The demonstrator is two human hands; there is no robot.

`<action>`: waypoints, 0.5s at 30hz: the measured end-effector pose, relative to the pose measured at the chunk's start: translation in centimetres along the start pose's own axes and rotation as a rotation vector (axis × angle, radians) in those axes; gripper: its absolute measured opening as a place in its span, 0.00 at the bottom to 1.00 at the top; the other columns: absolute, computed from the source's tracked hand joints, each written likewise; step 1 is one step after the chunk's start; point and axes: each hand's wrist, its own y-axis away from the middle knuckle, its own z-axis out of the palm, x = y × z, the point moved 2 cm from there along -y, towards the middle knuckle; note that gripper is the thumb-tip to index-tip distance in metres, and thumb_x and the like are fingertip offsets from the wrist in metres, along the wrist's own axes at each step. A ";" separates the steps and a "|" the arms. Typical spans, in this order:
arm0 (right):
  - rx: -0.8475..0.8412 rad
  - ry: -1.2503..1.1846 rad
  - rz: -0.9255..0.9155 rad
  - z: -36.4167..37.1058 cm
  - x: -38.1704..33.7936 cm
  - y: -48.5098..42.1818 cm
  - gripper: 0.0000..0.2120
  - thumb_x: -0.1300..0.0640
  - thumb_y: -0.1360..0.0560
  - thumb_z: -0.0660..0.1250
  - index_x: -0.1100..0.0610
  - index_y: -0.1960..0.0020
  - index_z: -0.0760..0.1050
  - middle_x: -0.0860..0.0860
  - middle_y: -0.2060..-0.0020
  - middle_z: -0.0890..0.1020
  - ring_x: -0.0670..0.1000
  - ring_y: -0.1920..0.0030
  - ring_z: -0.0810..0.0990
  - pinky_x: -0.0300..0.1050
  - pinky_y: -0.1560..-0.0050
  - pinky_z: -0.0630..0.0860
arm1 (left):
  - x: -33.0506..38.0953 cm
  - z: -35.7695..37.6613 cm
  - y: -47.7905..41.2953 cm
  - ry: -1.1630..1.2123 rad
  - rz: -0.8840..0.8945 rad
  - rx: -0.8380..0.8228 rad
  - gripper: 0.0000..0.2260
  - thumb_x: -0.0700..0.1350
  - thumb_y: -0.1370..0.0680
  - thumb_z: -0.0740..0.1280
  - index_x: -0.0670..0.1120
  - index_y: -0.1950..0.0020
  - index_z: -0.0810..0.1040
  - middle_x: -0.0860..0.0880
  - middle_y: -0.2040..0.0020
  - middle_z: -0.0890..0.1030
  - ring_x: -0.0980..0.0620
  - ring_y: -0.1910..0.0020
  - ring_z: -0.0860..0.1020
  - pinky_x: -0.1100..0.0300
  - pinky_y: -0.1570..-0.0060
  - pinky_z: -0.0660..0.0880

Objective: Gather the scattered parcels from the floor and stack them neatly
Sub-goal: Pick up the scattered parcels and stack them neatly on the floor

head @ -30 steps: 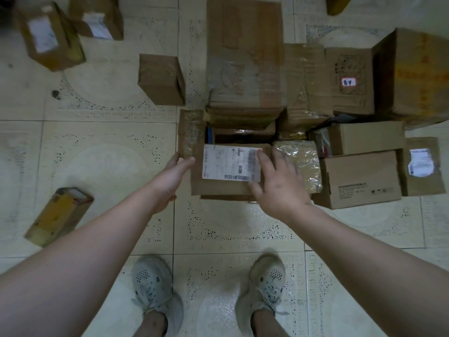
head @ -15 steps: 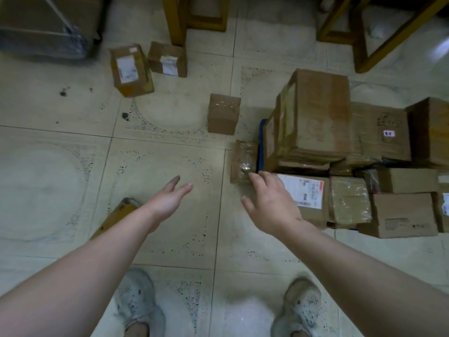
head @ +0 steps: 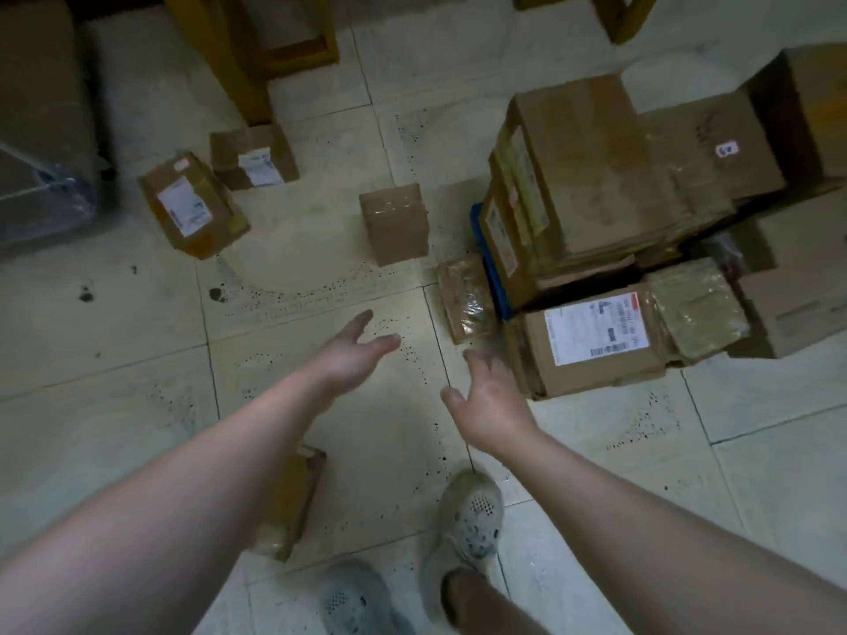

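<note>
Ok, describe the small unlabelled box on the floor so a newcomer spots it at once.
Start at the stack of cartons on the right. Just left of it, alone on the tiled floor, stands a small brown cardboard box. Unlike the tilted parcel and the low parcel further left, it has no white shipping label, only glossy tape across its top.
</note>
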 end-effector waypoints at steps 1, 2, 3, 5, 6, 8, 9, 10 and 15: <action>-0.002 -0.036 0.007 0.3 0.2 -0.6 0.30 0.46 0.21 0.59 0.54 0.23 0.54 0.55 0.27 0.60 0.56 0.28 0.58 0.49 0.31 0.61 | 0.8 0.1 -0.7 -0.039 0.010 0.001 0.32 0.61 0.25 0.65 0.60 0.25 0.56 0.50 0.24 0.59 0.45 0.28 0.63 0.49 0.32 0.61; -0.006 -0.070 0.008 0.6 0.4 -1.4 0.31 0.46 0.21 0.59 0.53 0.23 0.53 0.55 0.26 0.59 0.56 0.27 0.58 0.50 0.31 0.61 | 1.6 0.2 -1.6 -0.083 0.031 0.001 0.32 0.61 0.25 0.65 0.60 0.25 0.56 0.50 0.24 0.59 0.45 0.28 0.62 0.50 0.31 0.60; -0.011 -0.109 0.018 1.1 0.7 -2.3 0.31 0.46 0.21 0.59 0.53 0.23 0.52 0.55 0.25 0.58 0.56 0.27 0.58 0.50 0.31 0.62 | 2.2 0.4 -2.7 -0.132 0.051 -0.005 0.32 0.60 0.25 0.65 0.59 0.24 0.56 0.50 0.24 0.59 0.45 0.27 0.62 0.51 0.31 0.60; -0.009 -0.186 0.062 2.3 1.3 -4.4 0.32 0.45 0.21 0.60 0.51 0.22 0.50 0.54 0.25 0.55 0.57 0.27 0.58 0.51 0.32 0.63 | 3.3 1.0 -5.3 -0.228 0.089 -0.019 0.33 0.59 0.25 0.65 0.58 0.24 0.55 0.50 0.23 0.59 0.46 0.27 0.61 0.52 0.31 0.60; -0.003 -0.238 0.097 3.0 1.6 -5.6 0.33 0.45 0.22 0.60 0.50 0.22 0.49 0.54 0.25 0.55 0.57 0.28 0.59 0.51 0.33 0.65 | 3.8 1.4 -6.7 -0.260 0.107 -0.026 0.33 0.59 0.25 0.65 0.58 0.24 0.55 0.50 0.23 0.58 0.46 0.27 0.62 0.53 0.32 0.60; 0.026 -0.402 0.197 4.5 2.5 -8.0 0.34 0.45 0.22 0.61 0.48 0.22 0.48 0.55 0.26 0.56 0.58 0.31 0.65 0.49 0.39 0.68 | 4.3 2.6 -9.8 -0.303 0.140 -0.048 0.33 0.58 0.25 0.66 0.59 0.24 0.54 0.51 0.23 0.57 0.46 0.27 0.61 0.54 0.33 0.60; 0.050 -0.484 0.238 5.3 3.1 -9.3 0.34 0.45 0.22 0.62 0.47 0.22 0.48 0.56 0.26 0.58 0.57 0.34 0.68 0.47 0.43 0.69 | 4.4 3.2 -11.5 -0.325 0.167 -0.062 0.33 0.58 0.24 0.66 0.58 0.23 0.54 0.50 0.23 0.56 0.47 0.27 0.61 0.55 0.33 0.60; 0.077 -0.556 0.276 6.1 3.7 -10.6 0.34 0.46 0.22 0.62 0.45 0.23 0.47 0.56 0.27 0.59 0.56 0.38 0.71 0.46 0.46 0.69 | 4.4 3.9 -13.2 -0.347 0.199 -0.076 0.34 0.57 0.24 0.66 0.56 0.23 0.53 0.50 0.23 0.56 0.47 0.26 0.59 0.57 0.34 0.59; 0.205 -0.789 0.339 10.0 6.8 -17.3 0.38 0.48 0.22 0.63 0.39 0.23 0.40 0.58 0.23 0.52 0.61 0.32 0.67 0.49 0.40 0.69 | 4.7 7.2 -23.0 -0.350 0.313 -0.035 0.34 0.53 0.24 0.68 0.49 0.23 0.56 0.48 0.24 0.59 0.50 0.29 0.62 0.68 0.42 0.61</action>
